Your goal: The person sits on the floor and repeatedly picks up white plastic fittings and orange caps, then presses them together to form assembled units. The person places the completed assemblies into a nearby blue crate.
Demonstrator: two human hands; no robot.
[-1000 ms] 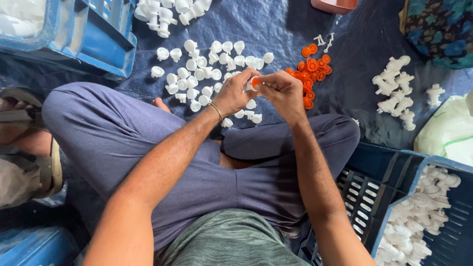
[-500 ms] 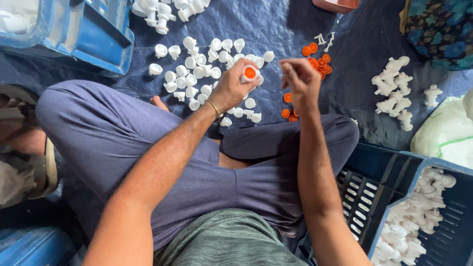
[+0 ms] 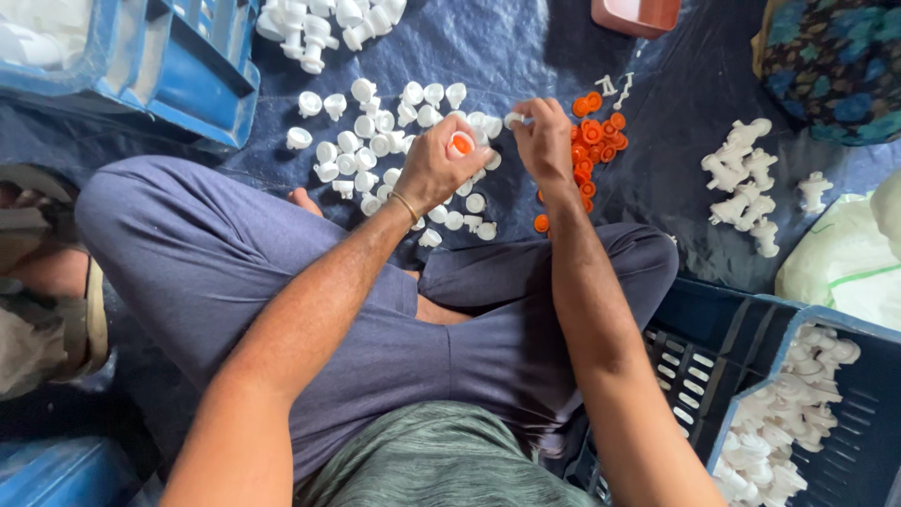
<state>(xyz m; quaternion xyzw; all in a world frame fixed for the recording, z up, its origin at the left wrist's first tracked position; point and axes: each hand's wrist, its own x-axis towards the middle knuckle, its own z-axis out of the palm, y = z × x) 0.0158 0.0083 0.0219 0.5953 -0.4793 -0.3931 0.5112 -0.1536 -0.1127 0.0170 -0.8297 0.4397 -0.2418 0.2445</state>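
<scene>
My left hand (image 3: 439, 167) grips a white cap with an orange insert (image 3: 461, 144) facing up. Just to its right, my right hand (image 3: 544, 139) pinches a small white plastic piece (image 3: 513, 119) between thumb and fingers. Both hands hover over a dark blue sheet (image 3: 507, 47). Several loose white caps (image 3: 375, 141) lie under and left of my left hand. A pile of orange inserts (image 3: 591, 141) lies right beside my right hand. I sit cross-legged in purple trousers (image 3: 225, 272).
A blue crate (image 3: 188, 66) stands at the top left. Another blue crate (image 3: 826, 329) with several white assembled parts is at the lower right. More white parts (image 3: 741, 178) lie on the sheet to the right, next to a white sack (image 3: 845, 263).
My right hand left the cap, reached toward the orange pile and now holds a small white piece. My left hand keeps the cap, its orange insert now showing.
</scene>
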